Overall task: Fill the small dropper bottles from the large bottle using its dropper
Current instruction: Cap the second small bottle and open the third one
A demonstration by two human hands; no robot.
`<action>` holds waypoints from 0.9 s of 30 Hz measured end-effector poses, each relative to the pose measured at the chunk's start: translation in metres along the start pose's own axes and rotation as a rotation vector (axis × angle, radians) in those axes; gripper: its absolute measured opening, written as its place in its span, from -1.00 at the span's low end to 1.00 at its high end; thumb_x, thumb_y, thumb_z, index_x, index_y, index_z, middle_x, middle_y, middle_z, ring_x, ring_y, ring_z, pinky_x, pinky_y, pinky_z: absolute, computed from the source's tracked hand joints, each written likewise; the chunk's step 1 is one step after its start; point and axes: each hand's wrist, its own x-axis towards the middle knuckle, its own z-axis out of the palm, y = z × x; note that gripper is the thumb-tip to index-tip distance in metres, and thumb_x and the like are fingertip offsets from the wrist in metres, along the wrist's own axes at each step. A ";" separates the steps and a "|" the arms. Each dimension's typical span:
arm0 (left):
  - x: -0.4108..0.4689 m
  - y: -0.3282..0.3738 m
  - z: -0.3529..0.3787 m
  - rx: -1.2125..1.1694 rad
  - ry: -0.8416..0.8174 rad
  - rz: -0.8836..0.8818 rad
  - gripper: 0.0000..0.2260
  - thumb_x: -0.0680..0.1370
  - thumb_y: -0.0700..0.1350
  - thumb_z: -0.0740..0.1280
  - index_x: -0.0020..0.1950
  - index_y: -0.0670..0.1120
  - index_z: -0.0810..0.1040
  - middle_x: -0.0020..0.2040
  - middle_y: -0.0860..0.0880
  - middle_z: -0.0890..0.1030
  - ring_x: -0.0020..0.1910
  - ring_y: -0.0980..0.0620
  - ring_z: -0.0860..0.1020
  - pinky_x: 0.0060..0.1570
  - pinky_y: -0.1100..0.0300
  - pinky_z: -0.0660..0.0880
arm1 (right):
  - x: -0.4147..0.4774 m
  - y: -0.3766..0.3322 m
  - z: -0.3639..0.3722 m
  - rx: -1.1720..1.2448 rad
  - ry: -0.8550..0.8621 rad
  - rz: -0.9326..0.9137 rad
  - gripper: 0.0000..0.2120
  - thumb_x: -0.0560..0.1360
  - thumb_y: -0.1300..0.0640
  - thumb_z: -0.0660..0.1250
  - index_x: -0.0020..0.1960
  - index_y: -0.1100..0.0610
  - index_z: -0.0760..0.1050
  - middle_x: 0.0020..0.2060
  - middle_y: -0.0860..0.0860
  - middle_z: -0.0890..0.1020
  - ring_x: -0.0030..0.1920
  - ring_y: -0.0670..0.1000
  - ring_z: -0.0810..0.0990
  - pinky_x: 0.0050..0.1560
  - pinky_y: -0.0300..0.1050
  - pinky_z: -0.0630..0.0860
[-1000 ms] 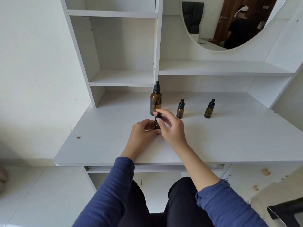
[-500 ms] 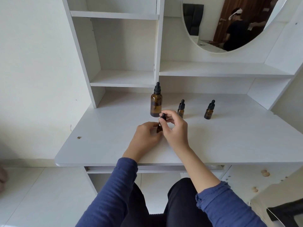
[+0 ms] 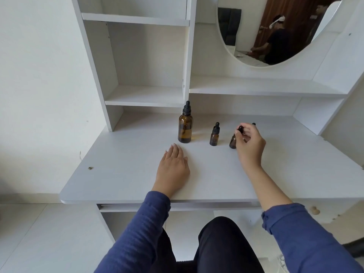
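A large amber bottle [image 3: 185, 128] with a black dropper cap stands upright at the back of the white desk [image 3: 122, 174]. To its right stands a small capped amber bottle [image 3: 214, 134]. Further right, my right hand [image 3: 249, 144] pinches the black cap of a second small bottle [image 3: 232, 141], which stands on the desk. A third small bottle [image 3: 253, 124] is hidden behind that hand except for its cap tip. My left hand [image 3: 173, 166] lies flat on the desk, just in front of the large bottle, holding nothing.
White shelves [image 3: 145, 95] rise behind the desk on the left, and a long shelf [image 3: 266, 88] runs under an oval mirror [image 3: 275, 30] on the right. The desk's front edge [image 3: 157, 200] is close to my knees.
My right hand carried the small bottle from the desk's middle to the right and set it between the other two small ones. My left hand let go and now lies flat.
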 end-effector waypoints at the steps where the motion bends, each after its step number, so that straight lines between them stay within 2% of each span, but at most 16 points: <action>1: 0.000 0.000 0.000 0.002 -0.005 0.001 -0.53 0.65 -0.06 -0.10 0.52 -0.22 -0.06 0.55 -0.17 -0.03 0.54 -0.05 -0.07 0.48 0.14 -0.16 | 0.005 0.000 0.001 0.000 -0.004 0.006 -0.84 0.47 0.35 0.29 0.03 0.22 0.51 -0.11 0.06 0.60 -0.11 -0.04 0.56 0.00 -0.40 0.48; 4: -0.001 0.000 -0.002 0.003 0.000 0.002 -0.53 0.65 -0.06 -0.09 0.52 -0.22 -0.05 0.55 -0.16 -0.02 0.54 -0.04 -0.06 0.48 0.16 -0.16 | 0.017 -0.001 0.008 -0.019 -0.019 0.010 -0.84 0.46 0.36 0.29 0.03 0.26 0.51 -0.12 0.07 0.58 -0.14 -0.03 0.55 -0.09 -0.57 0.41; 8: -0.002 0.000 -0.003 0.000 0.006 0.005 -0.53 0.65 -0.06 -0.08 0.52 -0.21 -0.03 0.55 -0.15 0.00 0.54 -0.04 -0.04 0.48 0.17 -0.14 | 0.023 0.000 0.017 -0.077 -0.050 0.030 -0.86 0.46 0.38 0.28 0.01 0.27 0.50 -0.15 0.06 0.56 -0.14 0.00 0.53 -0.14 -0.57 0.39; 12: -0.002 0.000 -0.004 0.001 0.006 0.007 -0.53 0.65 -0.05 -0.08 0.52 -0.21 -0.02 0.55 -0.15 0.01 0.54 -0.03 -0.03 0.48 0.18 -0.14 | 0.023 0.006 0.018 -0.120 -0.070 0.065 -0.84 0.47 0.37 0.27 0.04 0.26 0.50 -0.09 0.14 0.60 -0.06 0.09 0.57 0.08 -0.11 0.52; 13: -0.002 0.001 -0.004 0.002 0.007 0.009 -0.53 0.65 -0.05 -0.07 0.52 -0.20 -0.02 0.55 -0.15 0.01 0.54 -0.03 -0.03 0.48 0.18 -0.14 | 0.023 0.007 0.018 -0.125 -0.078 0.066 -0.82 0.47 0.36 0.27 0.07 0.26 0.49 -0.05 0.17 0.60 -0.02 0.11 0.57 0.11 -0.06 0.51; 16: -0.002 0.000 -0.004 0.006 0.012 0.015 -0.53 0.65 -0.05 -0.07 0.52 -0.20 -0.02 0.55 -0.14 0.02 0.54 -0.03 -0.03 0.47 0.19 -0.13 | 0.020 0.005 0.016 -0.211 -0.088 -0.038 -0.74 0.49 0.30 0.28 0.17 0.26 0.46 0.09 0.16 0.58 0.14 0.13 0.50 0.16 -0.27 0.31; 19: -0.002 0.000 -0.005 0.004 0.025 0.023 -0.54 0.65 -0.05 -0.05 0.51 -0.21 0.01 0.55 -0.15 0.04 0.53 -0.03 0.00 0.48 0.18 -0.11 | 0.015 -0.007 0.017 -0.226 -0.035 -0.233 -0.76 0.49 0.26 0.29 0.15 0.27 0.47 0.09 0.15 0.59 0.10 0.08 0.50 0.07 -0.55 0.20; 21: -0.002 -0.001 -0.005 -0.006 0.037 0.029 -0.55 0.65 -0.05 -0.04 0.51 -0.20 0.04 0.54 -0.15 0.07 0.53 -0.03 0.02 0.48 0.18 -0.09 | 0.012 -0.014 0.021 -0.180 -0.046 -0.324 -0.78 0.49 0.26 0.28 0.12 0.28 0.49 0.05 0.16 0.60 0.08 0.03 0.51 0.10 -0.57 0.22; 25: -0.003 -0.001 -0.007 -0.038 0.056 0.038 -0.57 0.65 -0.07 -0.03 0.50 -0.19 0.10 0.54 -0.14 0.10 0.53 -0.03 0.04 0.48 0.20 -0.08 | 0.007 -0.021 0.036 -0.102 -0.185 -0.221 -0.74 0.50 0.28 0.28 0.19 0.26 0.45 0.12 0.16 0.58 0.16 0.08 0.53 0.22 -0.19 0.40; 27: -0.003 -0.001 -0.007 -0.053 0.074 0.042 -0.58 0.65 -0.08 0.00 0.49 -0.20 0.14 0.53 -0.14 0.13 0.52 -0.03 0.07 0.47 0.22 -0.07 | 0.005 -0.021 0.042 -0.109 -0.238 -0.155 -0.71 0.50 0.26 0.29 0.21 0.26 0.43 0.15 0.17 0.56 0.18 0.09 0.52 0.25 -0.08 0.43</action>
